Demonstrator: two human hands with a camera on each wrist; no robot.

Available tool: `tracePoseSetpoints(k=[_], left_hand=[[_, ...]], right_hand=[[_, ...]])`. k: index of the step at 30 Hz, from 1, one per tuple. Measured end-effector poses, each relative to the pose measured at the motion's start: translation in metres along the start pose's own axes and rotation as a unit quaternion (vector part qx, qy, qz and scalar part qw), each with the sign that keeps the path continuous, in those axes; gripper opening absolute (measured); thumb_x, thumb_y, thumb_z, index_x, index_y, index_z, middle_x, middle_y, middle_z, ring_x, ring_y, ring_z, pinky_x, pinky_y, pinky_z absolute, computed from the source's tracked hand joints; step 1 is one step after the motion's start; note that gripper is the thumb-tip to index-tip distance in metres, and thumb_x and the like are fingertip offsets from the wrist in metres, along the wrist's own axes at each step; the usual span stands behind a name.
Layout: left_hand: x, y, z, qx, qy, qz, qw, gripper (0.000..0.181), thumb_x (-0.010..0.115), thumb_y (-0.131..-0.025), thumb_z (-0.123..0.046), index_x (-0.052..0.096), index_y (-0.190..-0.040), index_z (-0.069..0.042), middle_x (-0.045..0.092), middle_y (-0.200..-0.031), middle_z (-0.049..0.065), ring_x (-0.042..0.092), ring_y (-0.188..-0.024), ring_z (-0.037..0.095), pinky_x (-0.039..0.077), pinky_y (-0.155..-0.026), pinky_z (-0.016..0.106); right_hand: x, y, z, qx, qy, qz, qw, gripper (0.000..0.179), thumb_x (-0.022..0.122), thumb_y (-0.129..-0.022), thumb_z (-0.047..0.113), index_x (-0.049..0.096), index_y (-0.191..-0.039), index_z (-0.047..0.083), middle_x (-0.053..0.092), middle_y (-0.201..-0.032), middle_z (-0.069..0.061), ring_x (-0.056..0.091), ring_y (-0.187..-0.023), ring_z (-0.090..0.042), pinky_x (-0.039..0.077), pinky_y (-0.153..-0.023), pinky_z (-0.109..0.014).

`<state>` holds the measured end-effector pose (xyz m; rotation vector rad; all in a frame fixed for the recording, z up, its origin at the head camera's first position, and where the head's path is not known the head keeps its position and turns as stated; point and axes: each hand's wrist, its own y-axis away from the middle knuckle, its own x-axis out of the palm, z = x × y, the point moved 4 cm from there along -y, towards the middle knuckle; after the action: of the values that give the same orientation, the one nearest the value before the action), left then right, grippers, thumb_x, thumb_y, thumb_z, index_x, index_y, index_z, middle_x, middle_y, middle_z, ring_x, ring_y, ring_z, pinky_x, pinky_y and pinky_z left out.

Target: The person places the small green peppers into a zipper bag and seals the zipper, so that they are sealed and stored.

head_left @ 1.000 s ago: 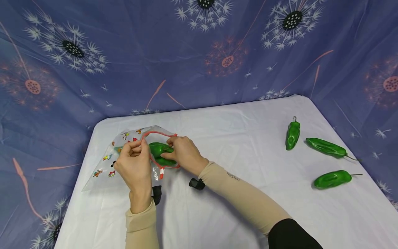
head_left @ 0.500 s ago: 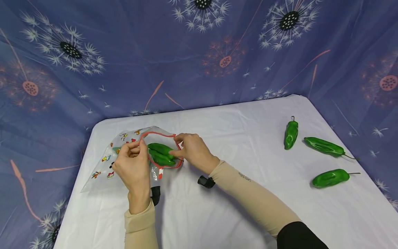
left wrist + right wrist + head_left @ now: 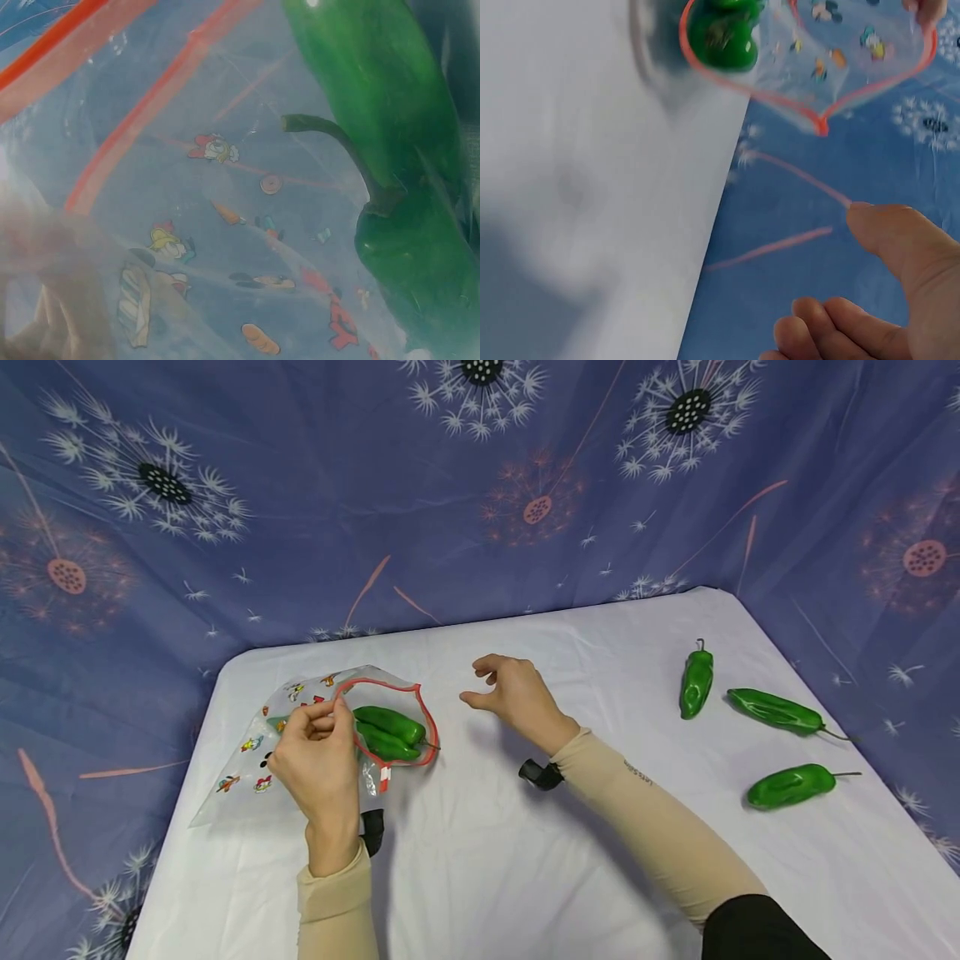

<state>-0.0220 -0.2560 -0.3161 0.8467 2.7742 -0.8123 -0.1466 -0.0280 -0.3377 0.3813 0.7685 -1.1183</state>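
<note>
My left hand (image 3: 318,760) pinches the red-edged mouth of a clear zip bag (image 3: 243,785) printed with small cartoon figures. The mouth gapes toward the right. Inside lie two green peppers (image 3: 393,724), side by side, with a stem poking out over the red rim. In the left wrist view, a pepper (image 3: 405,232) shows large through the plastic. To the right of the bag, my right hand (image 3: 521,697) hovers over the table with thumb and fingers apart and nothing between them. The right wrist view shows its thumb and fingers (image 3: 840,330) away from the bag's rim.
Three more green peppers lie at the table's right side: one upright in view (image 3: 697,681), one slanted (image 3: 776,710) and one nearer (image 3: 793,787). A white cloth covers the table (image 3: 585,860). A blue dandelion-patterned curtain (image 3: 315,510) hangs behind it.
My right hand has let go of the pepper in the bag and drawn away to the right. The left hand keeps its hold on the bag's mouth.
</note>
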Motion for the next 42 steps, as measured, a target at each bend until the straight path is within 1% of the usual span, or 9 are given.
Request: tracePoseSetpoints(k=[5, 9, 13, 19, 27, 38, 42], left_hand=[[0.000, -0.001, -0.001, 0.001, -0.001, 0.001, 1.0000, 0.012, 0.074, -0.092, -0.006, 0.077, -0.087, 0.004, 0.068, -0.064, 0.013, 0.054, -0.052, -0.007, 0.043, -0.055, 0.013], [-0.001, -0.001, 0.000, 0.004, -0.007, -0.001, 1.0000, 0.012, 0.074, -0.091, -0.006, 0.077, -0.087, 0.005, 0.069, -0.064, 0.014, 0.053, -0.052, -0.008, 0.043, -0.056, 0.014], [-0.002, 0.000, 0.002, 0.006, -0.017, -0.004, 0.9998, 0.012, 0.074, -0.091, -0.005, 0.077, -0.086, 0.005, 0.068, -0.064, 0.014, 0.052, -0.052, -0.009, 0.041, -0.055, 0.013], [-0.001, 0.002, 0.002, 0.006, -0.018, -0.003, 0.9998, 0.013, 0.074, -0.091, -0.006, 0.077, -0.086, 0.006, 0.068, -0.063, 0.014, 0.052, -0.052, -0.009, 0.041, -0.054, 0.012], [-0.001, 0.002, 0.001, 0.005, -0.023, -0.002, 0.9997, 0.012, 0.074, -0.091, -0.006, 0.077, -0.087, 0.005, 0.068, -0.063, 0.013, 0.051, -0.051, -0.010, 0.040, -0.053, 0.012], [0.000, 0.002, -0.001, 0.005, -0.025, 0.001, 0.9997, 0.013, 0.074, -0.091, -0.006, 0.076, -0.087, 0.006, 0.069, -0.064, 0.014, 0.050, -0.051, -0.010, 0.040, -0.053, 0.012], [0.000, 0.002, -0.001, 0.005, -0.026, 0.001, 0.9996, 0.013, 0.073, -0.091, -0.006, 0.077, -0.087, 0.006, 0.068, -0.064, 0.014, 0.050, -0.051, -0.010, 0.040, -0.052, 0.012]], right_hand=[[-0.021, 0.004, -0.023, 0.030, -0.006, -0.017, 0.9994, 0.046, 0.083, -0.089, 0.026, 0.071, -0.126, 0.000, 0.075, -0.116, -0.011, 0.070, -0.107, -0.031, 0.056, -0.085, -0.040], [-0.034, 0.009, -0.040, 0.051, -0.005, -0.030, 0.9983, 0.049, 0.083, -0.089, 0.027, 0.070, -0.128, 0.000, 0.074, -0.118, -0.011, 0.069, -0.107, -0.030, 0.055, -0.086, -0.041], [-0.045, 0.011, -0.053, 0.065, -0.001, -0.046, 0.9968, 0.049, 0.083, -0.089, 0.026, 0.069, -0.129, 0.000, 0.074, -0.119, -0.011, 0.069, -0.108, -0.030, 0.055, -0.088, -0.041], [-0.063, 0.015, -0.068, 0.079, 0.010, -0.061, 0.9950, 0.050, 0.082, -0.090, 0.026, 0.068, -0.130, -0.001, 0.074, -0.120, -0.013, 0.069, -0.108, -0.031, 0.055, -0.088, -0.043], [-0.089, 0.027, -0.096, 0.099, 0.025, -0.082, 0.9914, 0.051, 0.079, -0.092, 0.025, 0.066, -0.133, -0.002, 0.073, -0.120, -0.018, 0.068, -0.109, -0.035, 0.053, -0.091, -0.047], [-0.127, 0.046, -0.120, 0.112, 0.036, -0.121, 0.9856, 0.052, 0.079, -0.093, 0.027, 0.066, -0.133, -0.003, 0.072, -0.120, -0.021, 0.066, -0.109, -0.038, 0.053, -0.088, -0.051], [-0.137, 0.054, -0.130, 0.128, 0.040, -0.121, 0.9836, 0.054, 0.078, -0.094, 0.029, 0.063, -0.135, -0.003, 0.070, -0.124, -0.022, 0.064, -0.113, -0.039, 0.052, -0.090, -0.052]])
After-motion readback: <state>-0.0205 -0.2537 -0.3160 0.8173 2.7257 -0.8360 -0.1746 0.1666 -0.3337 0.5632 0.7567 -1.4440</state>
